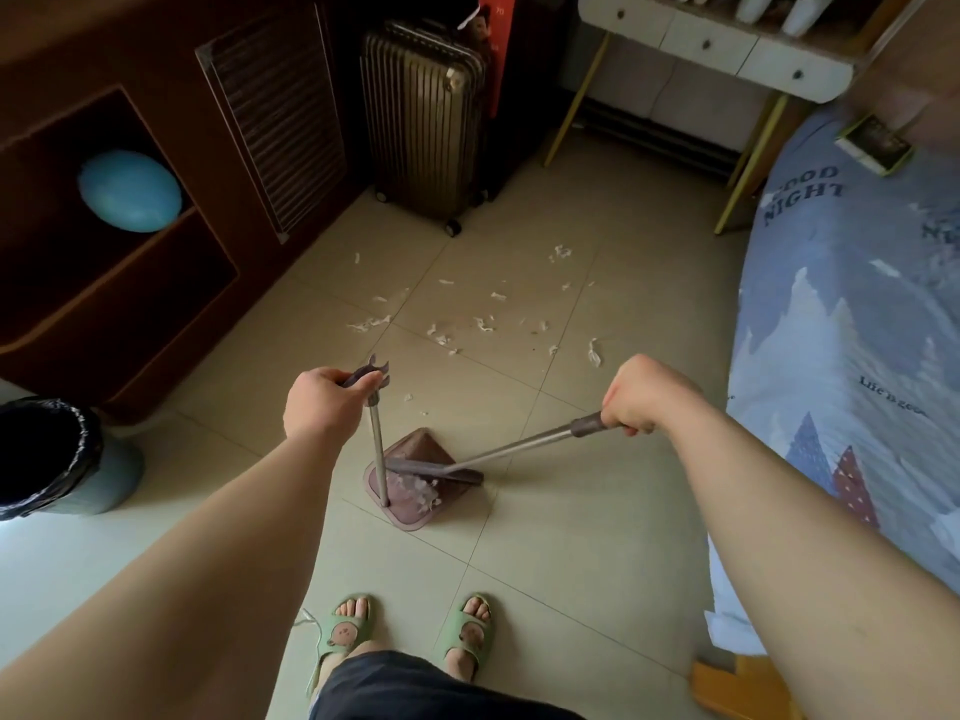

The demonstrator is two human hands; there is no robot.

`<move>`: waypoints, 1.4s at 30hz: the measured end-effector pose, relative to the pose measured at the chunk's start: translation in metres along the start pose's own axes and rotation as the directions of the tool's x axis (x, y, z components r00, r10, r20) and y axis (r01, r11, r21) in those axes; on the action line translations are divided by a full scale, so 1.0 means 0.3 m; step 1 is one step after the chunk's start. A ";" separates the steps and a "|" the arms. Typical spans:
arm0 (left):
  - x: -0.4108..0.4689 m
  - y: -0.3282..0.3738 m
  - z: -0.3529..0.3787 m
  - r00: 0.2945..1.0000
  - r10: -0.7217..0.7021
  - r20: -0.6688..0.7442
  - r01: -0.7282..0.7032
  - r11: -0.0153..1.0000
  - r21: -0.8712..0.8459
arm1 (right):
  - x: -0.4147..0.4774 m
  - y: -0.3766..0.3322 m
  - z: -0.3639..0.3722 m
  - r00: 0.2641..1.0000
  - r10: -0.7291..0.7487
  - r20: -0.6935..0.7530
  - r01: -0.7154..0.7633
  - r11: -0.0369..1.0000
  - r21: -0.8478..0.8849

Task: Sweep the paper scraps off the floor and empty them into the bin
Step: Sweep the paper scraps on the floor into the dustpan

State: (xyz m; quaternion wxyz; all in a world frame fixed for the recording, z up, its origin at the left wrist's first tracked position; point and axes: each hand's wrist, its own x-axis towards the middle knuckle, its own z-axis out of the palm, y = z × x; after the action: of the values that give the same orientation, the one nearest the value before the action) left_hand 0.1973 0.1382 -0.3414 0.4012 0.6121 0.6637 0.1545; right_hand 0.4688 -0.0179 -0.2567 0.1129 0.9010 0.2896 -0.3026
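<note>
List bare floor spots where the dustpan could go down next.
Bare tiles: between the dustpan and the slippers; between the dustpan and the bed; beside the bin. Crowded: scraps litter the stretch from the dustpan up to the suitcase.

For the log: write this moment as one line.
left hand: grips dustpan handle | right hand: grips broom handle | broom head: over dustpan | paper scraps: some in dustpan, most on floor

A home bedroom: bed (857, 324), suitcase (421, 127), wooden cabinet (156, 283), tiled floor (597, 537).
</note>
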 end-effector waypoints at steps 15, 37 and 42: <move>0.072 -0.142 -0.294 0.988 -0.106 -0.116 0.099 0.993 -0.071 | 0.076 -0.276 0.084 0.958 0.125 -0.257 -0.080 0.981 0.178; 0.235 -0.174 -0.388 0.996 -0.083 -0.036 0.085 0.995 0.045 | -0.088 -0.475 0.128 0.989 -0.140 -0.047 0.129 0.974 -0.187; 0.237 -0.195 -0.435 0.999 -0.027 0.039 0.023 0.995 0.093 | -0.149 -0.450 0.138 0.989 -0.051 -0.140 0.032 0.990 -0.136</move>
State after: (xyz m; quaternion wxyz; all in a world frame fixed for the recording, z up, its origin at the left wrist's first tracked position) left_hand 0.0679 0.2303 -0.3244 0.3876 0.6246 0.6695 0.1064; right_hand 0.3401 0.0550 -0.2660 0.1451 0.9046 0.3353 -0.2194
